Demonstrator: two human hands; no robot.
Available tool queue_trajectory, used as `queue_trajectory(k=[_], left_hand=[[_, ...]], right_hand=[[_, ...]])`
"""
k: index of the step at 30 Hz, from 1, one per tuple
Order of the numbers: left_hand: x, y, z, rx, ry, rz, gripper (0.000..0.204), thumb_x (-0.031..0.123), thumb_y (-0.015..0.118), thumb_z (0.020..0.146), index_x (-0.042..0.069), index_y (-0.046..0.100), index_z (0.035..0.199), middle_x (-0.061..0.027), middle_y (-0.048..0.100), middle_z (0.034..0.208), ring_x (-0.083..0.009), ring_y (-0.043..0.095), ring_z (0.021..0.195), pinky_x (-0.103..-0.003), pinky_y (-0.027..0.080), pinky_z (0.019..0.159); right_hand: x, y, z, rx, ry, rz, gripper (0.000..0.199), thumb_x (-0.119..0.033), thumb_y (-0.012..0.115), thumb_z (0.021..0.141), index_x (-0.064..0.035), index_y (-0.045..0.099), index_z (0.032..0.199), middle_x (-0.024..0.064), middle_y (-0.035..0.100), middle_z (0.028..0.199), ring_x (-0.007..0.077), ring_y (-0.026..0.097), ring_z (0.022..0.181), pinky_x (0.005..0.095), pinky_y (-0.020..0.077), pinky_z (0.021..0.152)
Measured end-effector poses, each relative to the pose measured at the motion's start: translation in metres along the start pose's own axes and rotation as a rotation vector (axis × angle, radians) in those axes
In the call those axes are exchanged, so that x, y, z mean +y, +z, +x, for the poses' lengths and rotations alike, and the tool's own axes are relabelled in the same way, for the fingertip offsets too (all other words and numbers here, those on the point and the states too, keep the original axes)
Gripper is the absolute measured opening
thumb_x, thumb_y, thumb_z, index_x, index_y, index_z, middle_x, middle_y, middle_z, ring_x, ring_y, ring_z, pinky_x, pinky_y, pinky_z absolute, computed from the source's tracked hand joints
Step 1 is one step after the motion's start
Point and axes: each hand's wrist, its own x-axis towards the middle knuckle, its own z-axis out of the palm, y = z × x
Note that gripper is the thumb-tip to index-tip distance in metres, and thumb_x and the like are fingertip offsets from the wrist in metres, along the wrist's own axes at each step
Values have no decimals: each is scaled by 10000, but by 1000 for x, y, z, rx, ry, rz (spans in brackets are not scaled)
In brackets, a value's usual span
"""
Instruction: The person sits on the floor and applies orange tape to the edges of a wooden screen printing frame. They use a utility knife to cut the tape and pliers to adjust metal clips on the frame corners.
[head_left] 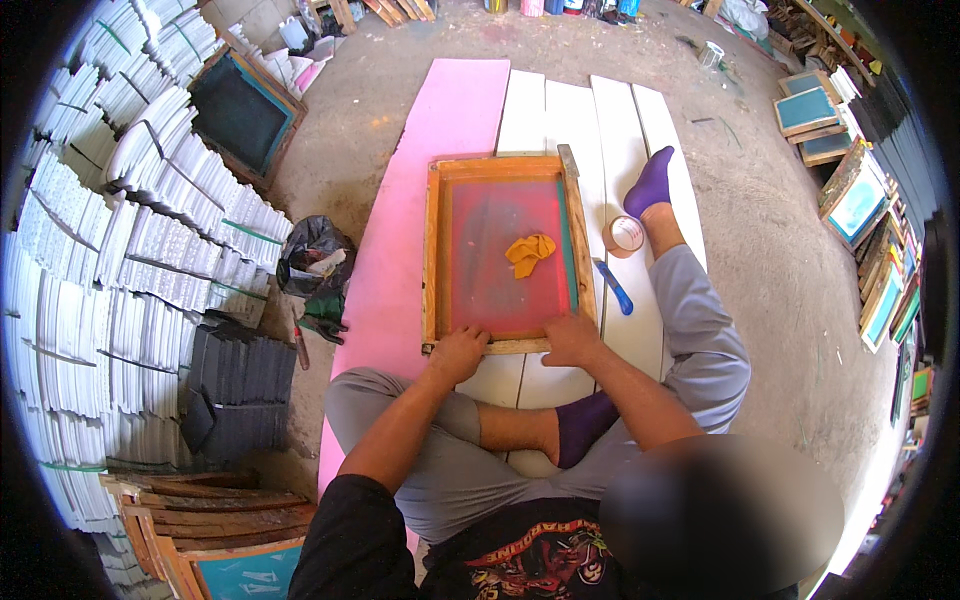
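Note:
A wooden screen printing frame (pixel 434 255) lies before me, with pinkish-red mesh and a green strip along its right side. My left hand (pixel 460 351) is closed over the near rail, fingertips curled to its inner edge. Around the same rail by the near right corner, my right hand (pixel 572 340) is closed too. A crumpled orange cloth (pixel 530 255) rests on the mesh, apart from both hands. To the right of the frame lie a blue utility knife (pixel 615 288) and a roll of brown tape (pixel 625 236), close to my purple-socked foot.
Pink and white boards (pixel 525 120) lie under the frame. Tall bundled white stacks (pixel 145 260) line the left, beside a black plastic bag (pixel 315 258) and a dark stack (pixel 238 380). More screen frames (pixel 855 195) lean at the right. My bent legs flank the work.

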Motion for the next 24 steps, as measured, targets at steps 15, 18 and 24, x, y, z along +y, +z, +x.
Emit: queue_trajectory(k=[15, 18, 24], left_hand=[[4, -15, 3, -111, -108, 28, 408, 260, 769, 864, 26, 650, 1176, -170, 652, 1174, -366, 636, 1129, -464, 563, 923], [11, -30, 5, -183, -131, 30, 401, 283, 772, 859, 31, 667, 1153, -154, 669, 1161, -358, 643, 1124, -464, 564, 920], [14, -34, 1, -196, -146, 15, 379, 296, 791, 835, 34, 708, 1096, -143, 690, 1127, -349, 666, 1091, -467, 570, 898]], right_hand=[[4, -1, 2, -44, -53, -245, 572, -485, 794, 673, -85, 745, 1078, 133, 734, 1098, 359, 575, 1226, 581, 275, 1172], [-10, 20, 10, -18, -31, -69, 585, -483, 794, 669, -83, 730, 1092, 137, 724, 1109, 351, 600, 1178, 552, 405, 1080], [-40, 32, 21, 119, -100, 104, 597, -481, 794, 668, -59, 712, 1083, 140, 685, 1109, 342, 622, 1120, 486, 516, 949]])
